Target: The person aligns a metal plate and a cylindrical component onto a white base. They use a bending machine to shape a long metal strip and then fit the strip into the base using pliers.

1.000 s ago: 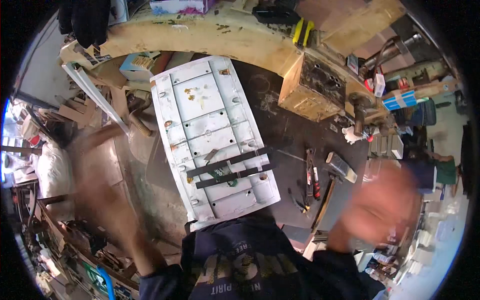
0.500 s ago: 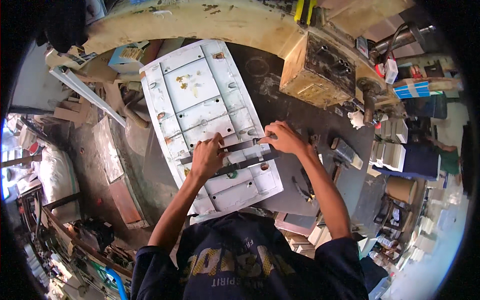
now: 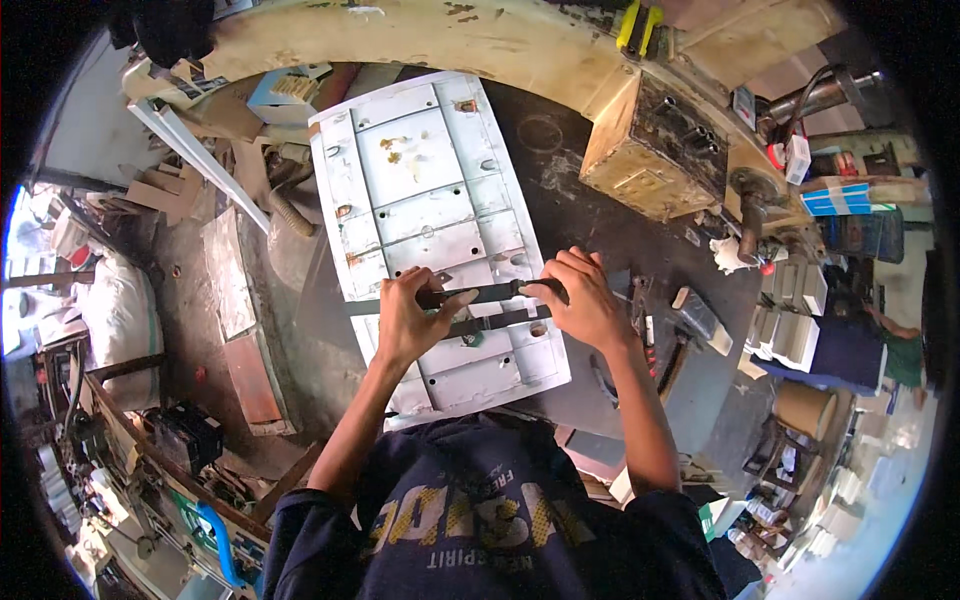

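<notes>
Across the lower part of a long white panel [image 3: 412,195] with raised ribs and several holes, I hold a flat black strap [image 3: 492,293] stretched between both hands. My left hand [image 3: 408,312] pinches it near the panel's middle, with the strap running on past the panel's left edge. At the panel's right edge, my right hand [image 3: 580,300] grips the strap's other end, fingers curled over it. Just nearer to me lies a second black strap [image 3: 497,321] with a pale patch, its left part hidden by my left hand.
The panel rests on a dark worktable [image 3: 560,215]. A worn metal box [image 3: 655,145] stands at the far right. Hand tools, including a block-like tool [image 3: 700,318], lie right of the panel. Yellow-handled pliers [image 3: 638,28] sit on the beige frame [image 3: 400,45] at the back.
My hands have raised and levelled the upper strap, which now lies straighter between them. The left fingers have turned to pinch it. The whole view has shifted slightly.
</notes>
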Motion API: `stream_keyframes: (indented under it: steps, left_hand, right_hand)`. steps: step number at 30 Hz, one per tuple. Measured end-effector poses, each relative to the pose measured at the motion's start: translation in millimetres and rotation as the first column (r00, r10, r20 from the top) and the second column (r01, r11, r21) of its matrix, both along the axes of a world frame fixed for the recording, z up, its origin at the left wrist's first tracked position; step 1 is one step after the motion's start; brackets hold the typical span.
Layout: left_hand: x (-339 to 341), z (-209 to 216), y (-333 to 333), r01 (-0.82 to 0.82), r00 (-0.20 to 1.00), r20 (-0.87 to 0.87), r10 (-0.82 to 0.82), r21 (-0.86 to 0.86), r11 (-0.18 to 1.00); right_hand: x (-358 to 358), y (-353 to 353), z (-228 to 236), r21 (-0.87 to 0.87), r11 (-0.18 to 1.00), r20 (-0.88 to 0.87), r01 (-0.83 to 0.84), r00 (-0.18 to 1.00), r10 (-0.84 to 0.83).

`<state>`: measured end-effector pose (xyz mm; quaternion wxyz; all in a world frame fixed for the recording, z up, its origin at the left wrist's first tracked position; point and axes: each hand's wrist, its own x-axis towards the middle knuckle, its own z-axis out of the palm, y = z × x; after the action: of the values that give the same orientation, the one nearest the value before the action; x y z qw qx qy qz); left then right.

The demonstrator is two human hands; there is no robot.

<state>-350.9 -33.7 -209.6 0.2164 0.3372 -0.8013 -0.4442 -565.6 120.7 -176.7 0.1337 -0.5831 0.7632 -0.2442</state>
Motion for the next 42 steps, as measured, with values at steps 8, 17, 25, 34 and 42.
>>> stream_keyframes:
  steps: [8, 17, 25, 34, 42]
  left_hand:
    - [6.0, 1.2, 1.9, -0.013, 1.000, -0.002, 0.013, 0.009, 1.000]
    - [15.2, -4.4, -4.4, -0.050, 0.998, 0.027, 0.050, 0.005, 0.999]
    - [45.3, -21.6, -77.9, 0.046, 0.988, 0.153, 0.021, -0.419, 0.907]
    - [62.6, -78.0, -118.5, -0.050, 0.992, 0.086, 0.091, -0.397, 0.917]
    - [54.6, -83.8, -121.8, -0.086, 0.995, 0.020, 0.099, -0.354, 0.931]
  right_hand:
    - [5.6, 5.6, -8.7, -0.031, 0.997, 0.203, 0.076, 0.977, -0.068]
    - [9.8, -4.1, -38.3, -0.086, 0.995, 0.299, 0.059, 0.954, -0.031]
    - [3.8, -81.3, -60.9, -0.202, 0.971, 0.054, -0.131, 0.988, 0.144]
    - [21.7, -139.1, -106.5, -0.227, 0.970, -0.043, -0.092, 0.996, 0.084]
    - [16.8, -137.3, -111.8, -0.228, 0.964, -0.124, -0.136, 0.986, 0.110]
